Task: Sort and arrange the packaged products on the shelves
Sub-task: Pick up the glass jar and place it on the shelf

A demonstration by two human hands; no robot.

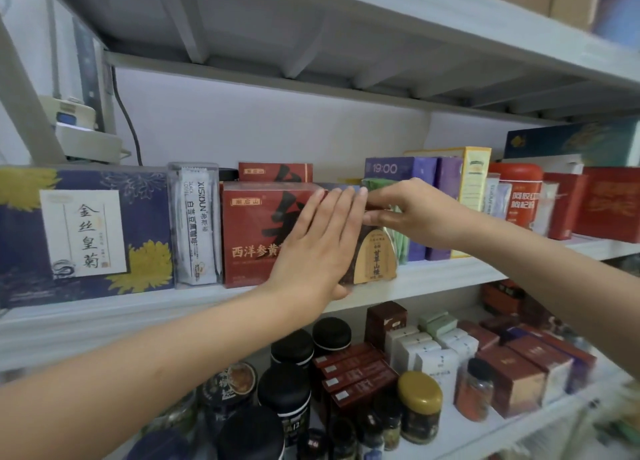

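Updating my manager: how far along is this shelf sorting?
Looks done: blue box, sachet box and red box stand in line at the middle shelf's left. In hand: left hand flat where the red box meets the dark box, right hand gripping that box's top. Left: jars and cartons below look mixed.

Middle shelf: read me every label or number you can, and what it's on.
"金丝皇菊": navy box, far left.
"XISIDUN", "白芸豆黑咖啡": clear sachet pack.
"西洋参黄", rest behind left hand: red box.
"19:00": purple box.
"阿胶", rest blurred: red canister.
Brown box's gold label, lower-shelf jars: too small.
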